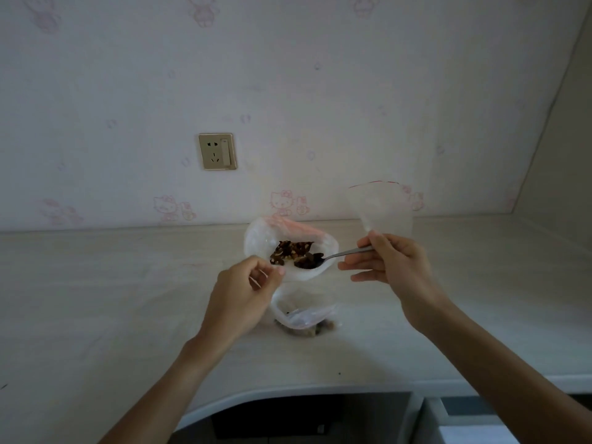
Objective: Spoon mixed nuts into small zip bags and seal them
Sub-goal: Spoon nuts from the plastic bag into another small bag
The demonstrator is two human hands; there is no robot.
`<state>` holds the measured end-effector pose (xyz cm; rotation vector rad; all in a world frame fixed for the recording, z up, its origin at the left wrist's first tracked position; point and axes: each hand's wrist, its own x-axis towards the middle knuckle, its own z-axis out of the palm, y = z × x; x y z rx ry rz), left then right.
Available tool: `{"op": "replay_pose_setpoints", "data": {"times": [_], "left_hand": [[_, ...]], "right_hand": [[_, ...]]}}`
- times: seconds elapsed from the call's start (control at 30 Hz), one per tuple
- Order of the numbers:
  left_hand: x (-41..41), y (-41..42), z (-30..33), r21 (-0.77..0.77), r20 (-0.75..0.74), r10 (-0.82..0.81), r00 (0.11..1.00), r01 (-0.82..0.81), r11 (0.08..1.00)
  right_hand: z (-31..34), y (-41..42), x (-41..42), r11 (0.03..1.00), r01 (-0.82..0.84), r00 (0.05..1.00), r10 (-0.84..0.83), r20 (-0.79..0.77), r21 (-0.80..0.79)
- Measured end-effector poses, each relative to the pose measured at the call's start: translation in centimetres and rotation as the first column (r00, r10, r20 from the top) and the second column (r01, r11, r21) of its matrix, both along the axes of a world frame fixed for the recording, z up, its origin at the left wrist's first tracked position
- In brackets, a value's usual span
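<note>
Here, the left hand pinches the rim of the large bag of mixed nuts on the counter; the right hand grips the spoon, bowl among the nuts, and apparently an empty zip bag.

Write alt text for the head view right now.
The right hand holds a spoon and an empty zip bag, dipping the spoon into an open bag of nuts whose rim the left hand pinches. A filled bag lies on the counter.
</note>
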<state>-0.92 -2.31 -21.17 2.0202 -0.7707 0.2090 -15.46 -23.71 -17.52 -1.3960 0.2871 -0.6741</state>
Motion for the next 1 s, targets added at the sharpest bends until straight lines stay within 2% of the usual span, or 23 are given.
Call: {"op": "replay_pose_setpoints", "data": {"times": [0.07,0.17,0.23,0.3,0.33,0.37,0.4,0.47,0.5,0.53,0.57,0.63,0.67,0.77,0.87,0.93,1.0], "left_hand": [[-0.6,0.4,-0.3,0.09,-0.05,-0.026,0.998,0.03,0.995],[-1.2,0.7,-0.3,0.091,-0.146,-0.069,0.987,0.083,0.992],[-1.6,0.7,0.1,0.074,-0.158,-0.083,0.984,0.096,0.993],[-1.8,0.6,0.5,0.053,-0.175,-0.108,0.979,0.119,0.991],[-1.9,0.5,0.7,0.034,-0.2,-0.123,0.972,0.133,0.991],[-2.0,0.5,0.9,0.007,-0.239,-0.14,0.961,0.146,0.989],[-2.0,0.6,1.0,-0.027,-0.288,-0.159,0.944,0.158,0.987],[-1.8,0.7,1.4,-0.093,-0.388,-0.194,0.901,0.172,0.981],[-1.8,0.8,1.4,-0.11,-0.426,-0.204,0.881,0.173,0.979],[-1.7,0.8,1.5,-0.114,-0.45,-0.204,0.869,0.171,0.979],[-1.6,0.9,1.6,-0.11,-0.463,-0.198,0.864,0.166,0.98],[-1.5,0.9,1.6,-0.096,-0.472,-0.184,0.862,0.157,0.983],[-1.4,1.0,1.6,-0.091,-0.474,-0.179,0.862,0.154,0.984],[-1.5,1.0,1.4,-0.061,-0.465,-0.151,0.872,0.139,0.988],[-1.6,1.1,1.1,-0.005,-0.409,-0.113,0.906,0.121,0.993],[-1.5,1.1,1.0,0.024,-0.362,-0.084,0.928,0.1,0.995],[-1.1,1.3,1.1,0.04,-0.334,-0.052,0.941,0.07,0.997]], "right_hand": [[-0.1,0.3,-1.0,1.0,-0.021,1.0,0.021,-0.012,-0.004],[-0.2,0.6,-2.1,0.997,-0.049,0.998,0.047,-0.038,-0.065],[-0.4,1.0,-2.6,0.979,-0.072,0.996,0.061,-0.063,-0.193],[-0.3,1.4,-3.0,0.904,-0.075,0.995,0.039,-0.092,-0.42],[-0.1,1.6,-3.4,0.819,-0.06,0.995,0.006,-0.095,-0.571],[0.1,1.8,-3.8,0.682,-0.04,0.996,-0.029,-0.081,-0.73],[0.4,2.0,-4.2,0.507,-0.032,0.997,-0.044,-0.064,-0.861],[1.0,2.3,-4.9,0.16,-0.046,0.998,-0.043,-0.053,-0.986],[1.2,2.4,-5.0,0.042,-0.045,0.998,-0.034,-0.046,-0.998],[1.4,2.5,-5.1,-0.025,-0.034,0.999,-0.02,-0.033,-0.999],[1.6,2.6,-5.2,-0.052,-0.019,1.0,-0.006,-0.019,-0.998],[1.9,2.6,-5.1,-0.034,0.016,0.999,0.029,0.015,-0.999],[2.1,2.5,-5.1,0.006,0.033,0.999,0.041,0.034,-0.999],[2.1,2.0,-4.9,0.189,0.049,0.997,0.049,0.06,-0.981],[1.4,1.6,-4.1,0.463,0.031,0.998,0.039,0.056,-0.886],[1.0,1.4,-3.4,0.683,0.024,0.998,0.021,0.053,-0.73],[0.6,1.3,-2.7,0.836,0.021,0.998,0.014,0.059,-0.549]]}}
